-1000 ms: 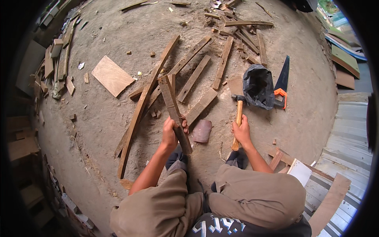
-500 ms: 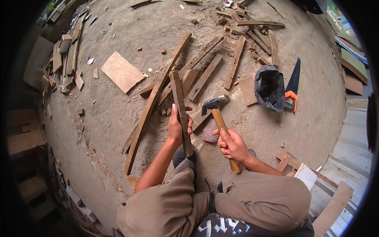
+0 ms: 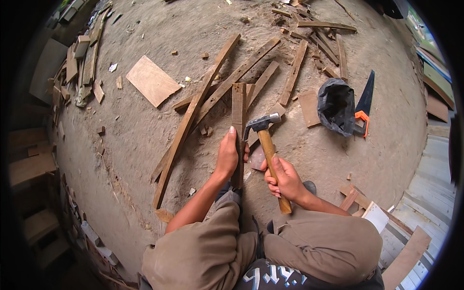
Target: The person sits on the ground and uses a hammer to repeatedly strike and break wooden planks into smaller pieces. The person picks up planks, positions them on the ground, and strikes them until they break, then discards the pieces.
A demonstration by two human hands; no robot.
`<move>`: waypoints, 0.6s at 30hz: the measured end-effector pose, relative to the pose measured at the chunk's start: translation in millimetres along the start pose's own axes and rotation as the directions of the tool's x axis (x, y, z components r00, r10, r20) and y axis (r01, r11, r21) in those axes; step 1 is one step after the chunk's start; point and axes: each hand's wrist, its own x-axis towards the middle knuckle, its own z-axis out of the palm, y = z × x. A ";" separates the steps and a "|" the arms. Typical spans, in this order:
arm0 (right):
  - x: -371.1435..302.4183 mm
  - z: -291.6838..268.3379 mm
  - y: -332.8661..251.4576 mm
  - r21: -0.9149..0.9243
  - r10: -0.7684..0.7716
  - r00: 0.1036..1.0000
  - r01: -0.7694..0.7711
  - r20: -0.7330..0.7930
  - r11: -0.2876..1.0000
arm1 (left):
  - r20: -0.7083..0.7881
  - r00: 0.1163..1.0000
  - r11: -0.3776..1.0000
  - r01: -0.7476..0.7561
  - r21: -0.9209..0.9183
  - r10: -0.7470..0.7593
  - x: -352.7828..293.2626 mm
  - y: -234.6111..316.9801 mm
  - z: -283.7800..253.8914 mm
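Note:
My left hand (image 3: 229, 153) is closed around a short length of brown wood, a batten (image 3: 239, 108), standing lengthwise away from me above my left shoe. My right hand (image 3: 282, 180) grips the wooden handle of a claw hammer (image 3: 266, 145). Its dark claw comes close to the batten's right side, by my left fingertips; whether it touches I cannot tell. The bright striking face points right. Beyond the hands, a long batten (image 3: 197, 104) lies across other wood strips (image 3: 241, 72) on the dirt. A pinkish flat piece (image 3: 257, 158) is partly hidden behind the hammer.
A black plastic bag (image 3: 336, 107) stands open at the right, beside a handsaw (image 3: 365, 106) with an orange and black handle. A plywood sheet (image 3: 152, 81) lies at the left. Scrap wood (image 3: 325, 46) is heaped at the far right; corrugated metal sheets (image 3: 420, 193) edge the right side.
The held batten has turned from leaning left to nearly straight ahead, its far end lower in view. The hammer's claw has come slightly nearer to it. Both hands keep their hold.

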 end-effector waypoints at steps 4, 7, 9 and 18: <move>1.9 -0.5 2.7 -0.037 -0.007 1.000 0.006 -0.022 0.999 | -0.009 1.000 1.000 -0.019 0.002 0.019 -0.6 -1.6 0.8; 0.3 -2.5 2.3 -0.069 0.035 0.999 -0.035 -0.003 0.997 | -0.009 1.000 1.000 -0.014 0.002 0.014 4.1 -3.2 -3.4; -2.0 -5.2 -0.1 -0.080 0.073 0.997 -0.073 0.006 0.994 | 0.006 1.000 0.999 -0.010 0.046 0.010 6.3 0.3 -7.4; -9.4 -14.9 -3.5 -0.032 0.179 0.984 -0.179 -0.017 0.983 | 0.285 0.953 0.995 0.095 0.030 -0.099 -13.9 -11.9 -38.4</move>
